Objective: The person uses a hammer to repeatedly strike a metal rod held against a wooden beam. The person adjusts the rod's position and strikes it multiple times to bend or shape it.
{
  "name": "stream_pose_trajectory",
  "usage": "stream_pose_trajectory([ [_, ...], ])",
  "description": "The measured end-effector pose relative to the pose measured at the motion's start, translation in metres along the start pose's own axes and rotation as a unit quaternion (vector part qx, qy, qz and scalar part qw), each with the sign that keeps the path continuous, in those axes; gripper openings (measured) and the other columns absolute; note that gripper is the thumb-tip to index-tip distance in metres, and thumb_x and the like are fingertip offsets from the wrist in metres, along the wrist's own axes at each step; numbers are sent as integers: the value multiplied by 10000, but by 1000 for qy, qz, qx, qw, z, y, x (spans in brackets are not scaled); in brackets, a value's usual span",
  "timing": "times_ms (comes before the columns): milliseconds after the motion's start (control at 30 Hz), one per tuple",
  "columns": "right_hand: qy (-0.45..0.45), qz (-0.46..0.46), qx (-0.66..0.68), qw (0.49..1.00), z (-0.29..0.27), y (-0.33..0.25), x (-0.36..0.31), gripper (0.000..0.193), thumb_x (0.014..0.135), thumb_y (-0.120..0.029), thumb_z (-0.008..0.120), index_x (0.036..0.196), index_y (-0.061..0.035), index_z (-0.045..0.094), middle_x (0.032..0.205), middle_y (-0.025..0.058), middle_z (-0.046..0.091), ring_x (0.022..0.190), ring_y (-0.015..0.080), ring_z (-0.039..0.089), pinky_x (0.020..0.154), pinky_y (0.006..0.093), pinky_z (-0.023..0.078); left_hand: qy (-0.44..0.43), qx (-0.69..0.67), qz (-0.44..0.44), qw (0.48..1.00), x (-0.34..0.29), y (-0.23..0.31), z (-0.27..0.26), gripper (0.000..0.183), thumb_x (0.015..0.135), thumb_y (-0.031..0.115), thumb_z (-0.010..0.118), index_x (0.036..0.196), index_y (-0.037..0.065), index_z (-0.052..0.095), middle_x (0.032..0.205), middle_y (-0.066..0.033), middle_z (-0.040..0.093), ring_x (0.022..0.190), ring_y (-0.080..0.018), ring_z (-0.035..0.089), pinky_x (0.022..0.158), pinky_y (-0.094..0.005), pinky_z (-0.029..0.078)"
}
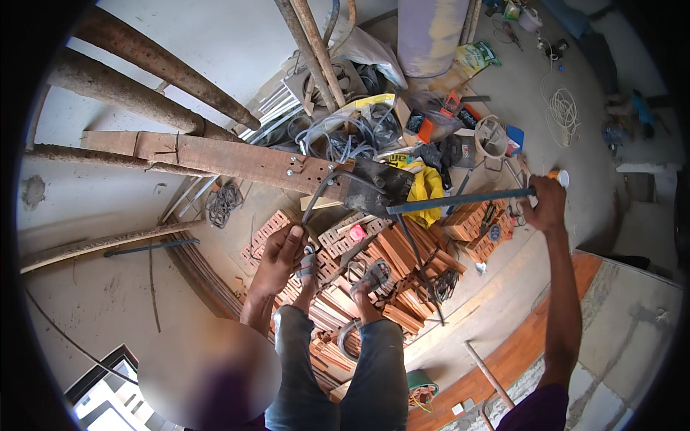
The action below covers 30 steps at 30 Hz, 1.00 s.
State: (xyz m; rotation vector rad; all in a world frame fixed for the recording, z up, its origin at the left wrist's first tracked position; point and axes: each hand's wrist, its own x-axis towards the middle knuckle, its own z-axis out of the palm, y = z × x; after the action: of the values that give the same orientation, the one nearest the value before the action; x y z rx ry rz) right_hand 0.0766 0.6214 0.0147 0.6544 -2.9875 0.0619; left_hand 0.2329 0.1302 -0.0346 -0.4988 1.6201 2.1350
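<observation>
A wooden plank [237,158] with bolts and holes runs from the upper left to the middle. Dark material covers its near end [366,188]. Over that end loops a bent steel rod [313,203]; its other length runs down past the bricks to the right of my feet. My left hand [277,262] is closed, pinching the rod's short end between thumb and fingers. Out to the right, my right hand [548,205] wraps round the end of a long blue metal bar [467,200]. The bar's far tip lies by the rod at the plank's end; whether they touch I cannot tell.
My sandalled feet [371,278] stand among stacked red bricks [413,251]. Rusty poles [136,90] slant across the upper left. Bags, tubing, a yellow bag [429,188] and a bucket [491,136] clutter the far side. A white cable coil [563,115] lies on the floor.
</observation>
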Motion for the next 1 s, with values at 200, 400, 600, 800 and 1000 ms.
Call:
stream_pose_trajectory([
  [200, -42, 9, 14, 999, -15, -12, -15, 332, 675, -274, 772, 749, -63, 527, 648, 128, 515, 641, 341, 537, 610, 442, 386, -41, -2, -25, 999, 0, 12, -5, 343, 1044, 357, 416, 834, 93, 482, 580, 100, 259, 471, -20, 210, 421, -215, 188],
  [400, -87, -57, 61, 993, -37, 5, 17, 329, 702, -282, 779, 759, -57, 546, 649, 103, 527, 648, 319, 549, 615, 437, 391, -66, -6, -41, 997, 1, 20, -7, 341, 1039, 371, 427, 820, 113, 474, 592, 106, 258, 472, -16, 221, 412, -206, 192],
  [600, -66, -99, 61, 991, -33, 18, 35, 327, 697, -273, 783, 749, -48, 552, 652, 105, 532, 651, 322, 554, 626, 439, 400, -70, -10, -63, 995, 3, 24, -5, 345, 1041, 371, 420, 837, 100, 479, 594, 96, 276, 475, -21, 235, 411, -210, 207],
  [800, -39, -45, 49, 997, -14, 6, 6, 316, 700, -255, 766, 795, -46, 548, 694, 120, 533, 686, 334, 542, 632, 444, 388, -62, -82, -99, 990, 2, 18, -9, 317, 1032, 379, 444, 878, 108, 505, 607, 112, 256, 473, -5, 212, 402, -194, 162],
  [1000, -12, 0, 21, 1000, -5, -7, -17, 303, 693, -255, 735, 774, -55, 523, 678, 128, 534, 652, 350, 538, 619, 447, 386, -36, -15, -23, 999, -2, 6, -7, 331, 1035, 383, 430, 873, 106, 510, 581, 116, 245, 461, -3, 199, 395, -198, 158],
])
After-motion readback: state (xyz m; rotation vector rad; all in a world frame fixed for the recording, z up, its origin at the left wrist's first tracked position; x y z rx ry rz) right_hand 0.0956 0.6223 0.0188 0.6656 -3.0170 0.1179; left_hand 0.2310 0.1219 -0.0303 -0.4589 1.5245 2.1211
